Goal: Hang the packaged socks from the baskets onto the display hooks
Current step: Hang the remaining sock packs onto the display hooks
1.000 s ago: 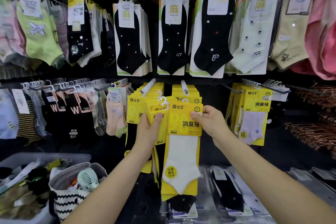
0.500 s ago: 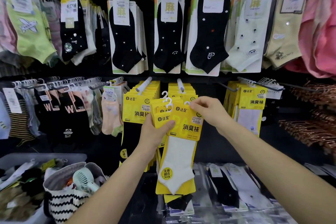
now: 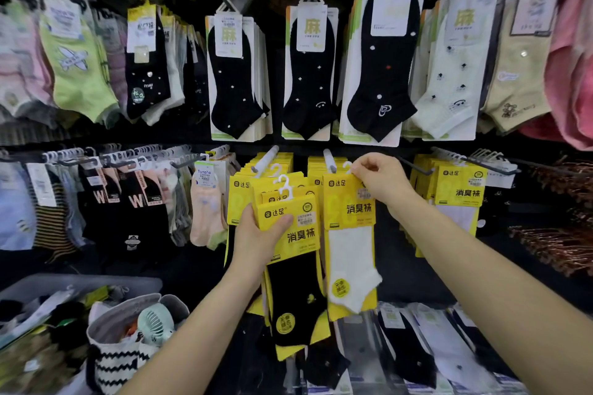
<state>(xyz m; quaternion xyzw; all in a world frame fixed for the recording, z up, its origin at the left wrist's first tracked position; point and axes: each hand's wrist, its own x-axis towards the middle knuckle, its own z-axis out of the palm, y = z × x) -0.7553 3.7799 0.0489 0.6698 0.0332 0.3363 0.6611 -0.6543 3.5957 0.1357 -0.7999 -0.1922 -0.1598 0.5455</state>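
My left hand grips a small stack of yellow sock packs; the front one holds a black sock, and white plastic hangers stick up from the stack. My right hand pinches the top corner of a yellow pack with a white sock, held right at the tip of the right white display hook. Whether its hanger is on the hook I cannot tell. A second white hook to the left carries more yellow packs.
Racks of hung socks fill the wall above and to both sides. More yellow packs hang at right. A grey basket and a zigzag-patterned bag with a small fan stand at lower left. Flat sock packs lie below.
My right hand has drawn the white-sock pack off the stack and carried it right and up to the right hook. A black-sock pack now fronts the stack in my left hand.
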